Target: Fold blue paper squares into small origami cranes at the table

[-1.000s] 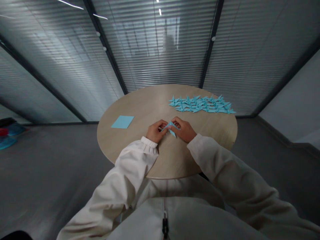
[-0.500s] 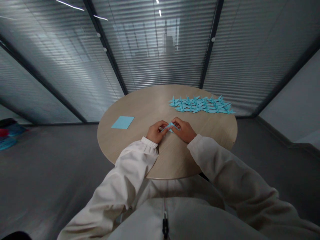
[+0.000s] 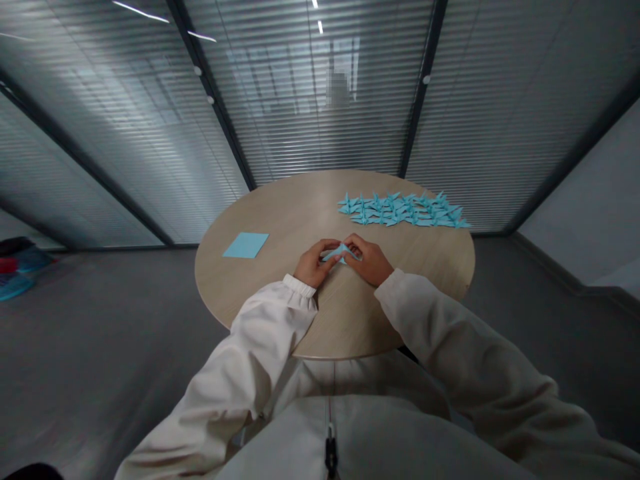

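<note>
Between my hands, over the middle of the table, is a partly folded piece of blue origami paper (image 3: 332, 253), its peak pointing away from me. My left hand (image 3: 314, 261) pinches its left side, thumb in front and fingers behind. On the right, my right hand (image 3: 369, 259) grips the same paper near its peak and right side. Fingers cover much of the paper, so its exact folds are hidden. Flat at the table's left lies a blue paper stack or sheet (image 3: 246, 245). Rows of folded blue paper cranes (image 3: 400, 210) stand at the far right.
The round wooden table (image 3: 345, 333) has its near edge against my body. Behind it stands a glass partition with blinds (image 3: 320, 133). On the floor at far left, dark, red and blue items (image 3: 17, 267) are blurred.
My left fingers have shifted slightly inward and forward, toward the paper's peak. My right hand keeps nearly the same hold, and the cranes and flat paper stay in place.
</note>
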### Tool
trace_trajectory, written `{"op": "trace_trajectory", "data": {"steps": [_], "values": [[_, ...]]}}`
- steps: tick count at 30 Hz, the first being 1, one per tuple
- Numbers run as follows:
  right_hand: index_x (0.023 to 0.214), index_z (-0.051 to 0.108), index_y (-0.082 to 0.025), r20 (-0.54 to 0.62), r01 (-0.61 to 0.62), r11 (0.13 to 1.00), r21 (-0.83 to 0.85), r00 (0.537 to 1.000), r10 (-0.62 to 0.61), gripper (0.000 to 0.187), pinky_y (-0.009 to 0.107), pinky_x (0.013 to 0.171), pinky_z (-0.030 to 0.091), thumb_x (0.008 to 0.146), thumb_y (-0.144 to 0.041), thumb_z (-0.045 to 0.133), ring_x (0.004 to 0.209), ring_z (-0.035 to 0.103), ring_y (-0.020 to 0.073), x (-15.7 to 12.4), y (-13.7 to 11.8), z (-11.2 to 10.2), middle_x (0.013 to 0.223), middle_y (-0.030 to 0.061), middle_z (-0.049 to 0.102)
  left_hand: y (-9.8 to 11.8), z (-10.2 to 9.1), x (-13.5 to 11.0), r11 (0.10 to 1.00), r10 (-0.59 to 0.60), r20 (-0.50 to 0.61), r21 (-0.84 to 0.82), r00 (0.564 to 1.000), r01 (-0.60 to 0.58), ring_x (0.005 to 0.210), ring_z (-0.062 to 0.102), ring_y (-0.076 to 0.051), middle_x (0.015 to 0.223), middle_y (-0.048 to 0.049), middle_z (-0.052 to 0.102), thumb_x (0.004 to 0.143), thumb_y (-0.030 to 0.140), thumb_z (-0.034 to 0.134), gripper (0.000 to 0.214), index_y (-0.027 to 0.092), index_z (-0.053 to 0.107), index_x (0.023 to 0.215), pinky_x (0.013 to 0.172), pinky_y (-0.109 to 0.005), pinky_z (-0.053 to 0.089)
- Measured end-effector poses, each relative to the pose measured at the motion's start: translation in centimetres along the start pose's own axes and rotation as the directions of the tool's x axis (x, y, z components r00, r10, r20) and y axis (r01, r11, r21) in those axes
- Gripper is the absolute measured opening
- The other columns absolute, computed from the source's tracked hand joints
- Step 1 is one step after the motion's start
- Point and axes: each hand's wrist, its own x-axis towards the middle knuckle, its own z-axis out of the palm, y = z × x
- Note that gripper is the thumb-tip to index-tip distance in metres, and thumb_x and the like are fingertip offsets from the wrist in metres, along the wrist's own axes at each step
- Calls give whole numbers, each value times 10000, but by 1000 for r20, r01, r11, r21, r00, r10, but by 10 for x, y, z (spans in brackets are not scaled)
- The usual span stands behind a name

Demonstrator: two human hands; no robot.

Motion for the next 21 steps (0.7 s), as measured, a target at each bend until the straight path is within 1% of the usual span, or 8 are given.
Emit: {"op": "trace_trajectory", "data": {"steps": [5, 9, 12, 17, 21], "values": [[812, 525, -195, -11, -5, 1000, 2, 1000, 6, 76, 220, 630, 398, 763, -250, 506, 651, 522, 121, 0, 2, 1, 700, -22, 573, -5, 1, 1, 995, 57, -71, 86, 996, -51, 853, 567, -162, 911, -66, 576, 762, 389, 580, 298, 170, 592, 964, 699, -259, 469], [833, 532, -193, 5, -32, 999, 7, 999, 32, 121, 217, 638, 403, 792, -304, 504, 673, 537, 123, 0, 4, 2, 716, -14, 584, -5, 0, 2, 985, 109, -73, 141, 991, -98, 798, 542, -150, 852, -55, 561, 776, 397, 565, 260, 165, 606, 885, 664, -248, 455], [839, 538, -188, 23, -20, 999, 26, 1000, 20, 140, 215, 638, 404, 814, -315, 485, 680, 546, 121, 0, 4, 1, 734, -4, 593, -6, -1, 3, 977, 140, -67, 170, 988, -127, 784, 531, -148, 822, -50, 562, 784, 383, 561, 236, 166, 611, 862, 668, -251, 444], [789, 546, -179, 12, 7, 1000, 17, 1000, -7, 142, 206, 619, 397, 813, -309, 495, 664, 540, 116, 0, 2, -1, 705, -4, 584, -8, -1, 3, 978, 148, -72, 160, 986, -135, 780, 528, -144, 805, -42, 553, 781, 358, 571, 204, 164, 608, 833, 676, -250, 436], [737, 549, -176, -4, 22, 1000, -5, 1000, -22, 192, 203, 600, 389, 819, -340, 491, 636, 524, 111, 0, 2, -1, 675, -8, 572, -10, -1, 3, 977, 153, -70, 159, 986, -140, 773, 524, -144, 796, -38, 542, 773, 346, 578, 187, 163, 601, 804, 682, -255, 433]]}}
